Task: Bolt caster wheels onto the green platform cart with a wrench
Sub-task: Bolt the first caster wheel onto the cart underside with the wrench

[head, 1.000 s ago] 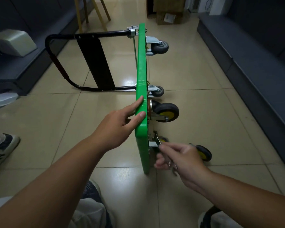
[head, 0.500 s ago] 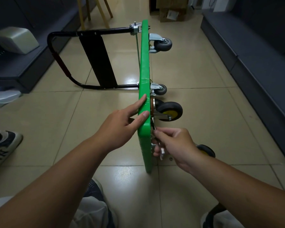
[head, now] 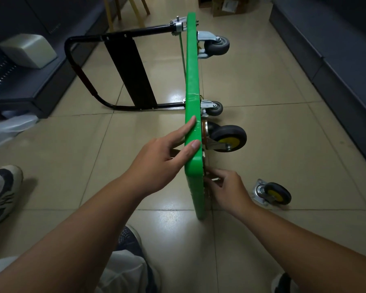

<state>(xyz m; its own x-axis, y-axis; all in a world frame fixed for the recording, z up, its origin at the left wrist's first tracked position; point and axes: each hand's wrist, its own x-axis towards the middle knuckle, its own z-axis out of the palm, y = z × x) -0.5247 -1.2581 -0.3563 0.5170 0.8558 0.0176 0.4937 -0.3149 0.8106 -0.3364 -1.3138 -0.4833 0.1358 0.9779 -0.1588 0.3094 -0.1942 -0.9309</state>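
The green platform cart stands on its long edge on the floor. My left hand rests on its upper edge near the close corner, fingers straight. Below and right, my right hand is pressed to the cart's underside, its fingers curled round a small metal wrench that is mostly hidden. One yellow-hubbed caster sits bolted just above that hand. A second yellow-hubbed caster lies loose on the tiles to the right. Two grey casters are mounted further away.
The cart's black folding handle lies out to the left. A dark bench lines the right wall and a low dark shelf with a grey box the left. Another person's shoe is at the left edge. My knees are at the bottom.
My right hand has moved left and up with the wrench, in against the cart's underside. That uncovered the loose caster on the floor. My left hand stayed on the edge.
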